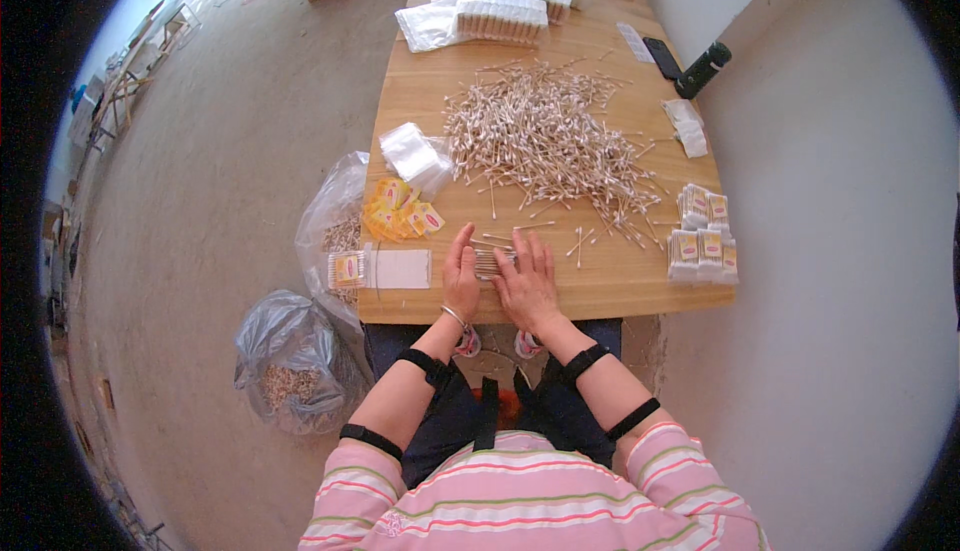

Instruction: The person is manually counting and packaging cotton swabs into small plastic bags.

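Observation:
A small row of cotton swabs [487, 264] lies side by side on the wooden table [600, 291] near its front edge, between my two hands. My left hand [461, 276] stands on its edge along the left ends of the row, fingers stretched out. From the right, my right hand [528, 286] rests with its fingers spread over the other ends, touching them. Further back is a large heap of loose cotton swabs [545, 136]. A few stray swabs [579, 246] lie right of my right hand. Neither hand grips anything visibly; some of the row is hidden beneath the fingers.
Left of my hands are yellow cards [400, 213], clear plastic bags [412, 154], a flat white packet [403, 269] and a filled swab packet [347, 270]. Filled packets [703, 251] stand at the right edge. Bundled packs [503, 16], a phone [661, 57] and dark bottle [703, 70] lie farther back.

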